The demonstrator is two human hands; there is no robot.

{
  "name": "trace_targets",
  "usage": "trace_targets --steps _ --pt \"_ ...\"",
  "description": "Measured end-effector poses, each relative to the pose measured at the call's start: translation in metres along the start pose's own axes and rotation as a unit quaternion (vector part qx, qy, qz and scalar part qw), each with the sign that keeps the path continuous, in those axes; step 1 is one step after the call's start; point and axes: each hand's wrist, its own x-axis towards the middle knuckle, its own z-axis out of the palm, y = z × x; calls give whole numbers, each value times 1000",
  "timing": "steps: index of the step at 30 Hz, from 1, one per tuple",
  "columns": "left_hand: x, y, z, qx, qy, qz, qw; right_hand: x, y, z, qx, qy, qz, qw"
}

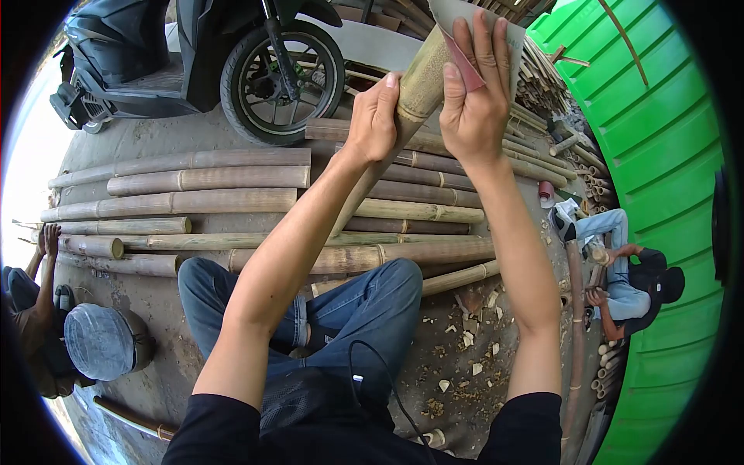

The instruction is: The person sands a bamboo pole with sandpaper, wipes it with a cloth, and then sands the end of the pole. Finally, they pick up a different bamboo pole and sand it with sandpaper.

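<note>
Black sleeves [213,430] edge the bottom, with jeans [372,306] just beyond. The left hand [376,116] grips a bamboo pole [420,85] that slants up over bamboo lengths [240,178] lying on the ground [182,325]. The right hand [474,108], fingers extended, holds red-faced sandpaper [463,63] against the pole's upper part, near a motorbike wheel [280,84].
</note>
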Motion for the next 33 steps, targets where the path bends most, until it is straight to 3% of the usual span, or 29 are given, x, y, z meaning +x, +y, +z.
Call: trace_targets --steps 5,7,8,12,16,19,21,24,29,33 --pt "-4 -1 -7 19 7 16 1000 -55 -16 -12 -20 -87 -6 996" --pt "-3 -4 -12 33 9 28 999 -59 -4 -18 33 -140 -46 988" --pt "-2 3 -12 16 9 16 1000 -45 -3 -16 65 -91 -9 994" --pt "-1 -1 -18 21 9 8 1000 4 -14 -15 146 -43 57 987" --pt "-2 3 -25 18 17 19 1000 -42 -37 6 115 -34 33 992" --pt "-4 6 -26 33 20 34 999 -32 -37 4 129 -30 76 988" --pt "-9 8 -25 43 19 23 999 2 -30 6 103 37 61 992" --pt "-1 -1 -27 11 23 18 1000 5 -41 11 114 25 88 989" --pt "-3 2 -37 38 28 23 999 -71 -53 19 83 -79 66 991" --pt "-12 19 -17 45 14 22 999 6 -31 8 32 53 30 998"
